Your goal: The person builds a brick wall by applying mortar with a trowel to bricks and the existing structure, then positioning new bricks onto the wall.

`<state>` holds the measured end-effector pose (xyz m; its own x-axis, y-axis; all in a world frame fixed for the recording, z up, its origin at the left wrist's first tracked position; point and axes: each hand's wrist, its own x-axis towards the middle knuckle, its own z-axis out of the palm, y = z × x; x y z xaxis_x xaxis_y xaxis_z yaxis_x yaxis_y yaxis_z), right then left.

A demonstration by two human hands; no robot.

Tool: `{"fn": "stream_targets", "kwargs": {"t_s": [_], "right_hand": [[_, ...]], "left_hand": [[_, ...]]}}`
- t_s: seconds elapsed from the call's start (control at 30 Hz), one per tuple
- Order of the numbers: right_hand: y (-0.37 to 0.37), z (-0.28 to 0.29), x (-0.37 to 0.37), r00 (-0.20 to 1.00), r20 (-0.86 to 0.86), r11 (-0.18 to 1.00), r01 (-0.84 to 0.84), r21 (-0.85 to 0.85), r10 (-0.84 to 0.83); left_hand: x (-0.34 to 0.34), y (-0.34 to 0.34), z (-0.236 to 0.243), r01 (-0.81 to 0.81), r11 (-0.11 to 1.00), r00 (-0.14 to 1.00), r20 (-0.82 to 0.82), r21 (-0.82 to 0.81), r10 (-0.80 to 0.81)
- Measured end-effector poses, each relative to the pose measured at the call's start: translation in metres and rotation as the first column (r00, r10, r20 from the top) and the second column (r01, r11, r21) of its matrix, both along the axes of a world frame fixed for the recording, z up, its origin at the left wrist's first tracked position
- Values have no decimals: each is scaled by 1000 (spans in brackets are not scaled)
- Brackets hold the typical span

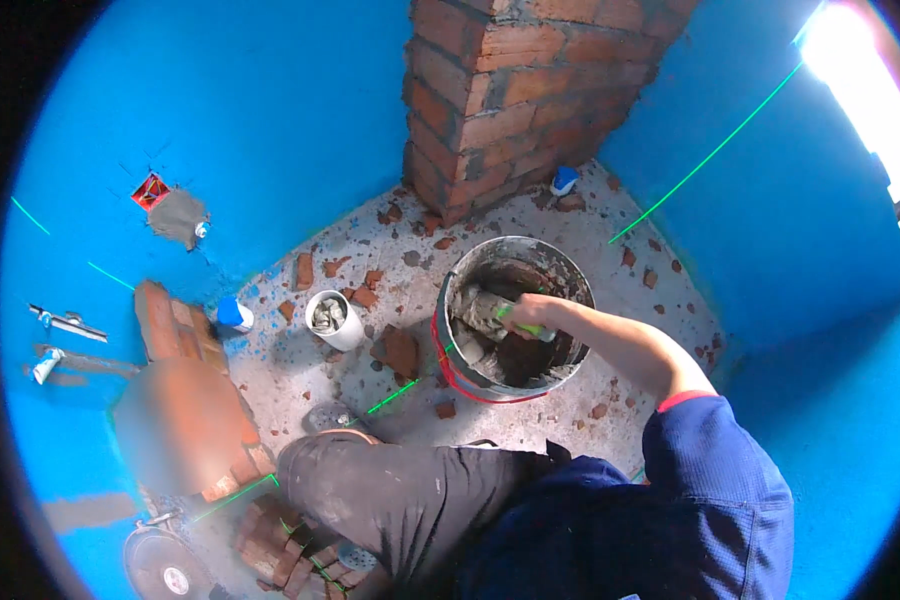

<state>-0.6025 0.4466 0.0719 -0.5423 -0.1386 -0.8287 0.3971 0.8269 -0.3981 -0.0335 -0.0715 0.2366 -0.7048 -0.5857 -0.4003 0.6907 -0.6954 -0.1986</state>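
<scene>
The right hand (538, 312) reached, arm extended, into the mortar bucket (570, 272), fingers wrapped around a green-handled trowel (490, 312); the left hand was out of sight.

Building site, small room under construction or renovation. Walls (270, 120) coated bright blue, like waterproofing. Bare brick pillar (510, 90) in corner, mortar joints rough. Concrete floor (610, 250) littered with brick fragments (303, 270) and mortar splashes. Bucket of wet mortar (510, 320), small white tub (335, 320), stacked bricks (175, 335) at left. Green laser level lines (710, 160) cross wall and floor.
</scene>
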Motion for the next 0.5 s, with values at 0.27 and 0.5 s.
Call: {"fn": "stream_targets", "kwargs": {"t_s": [0.27,0.5], "right_hand": [[76,112,49,985,-171,968,-58,-245,16],[-14,185,100,965,-187,824,47,-565,-183]], "left_hand": [[0,3,-2,128,984,964,248,-125,-94],[-36,31,19,48,962,960,280,-267,29]]}}
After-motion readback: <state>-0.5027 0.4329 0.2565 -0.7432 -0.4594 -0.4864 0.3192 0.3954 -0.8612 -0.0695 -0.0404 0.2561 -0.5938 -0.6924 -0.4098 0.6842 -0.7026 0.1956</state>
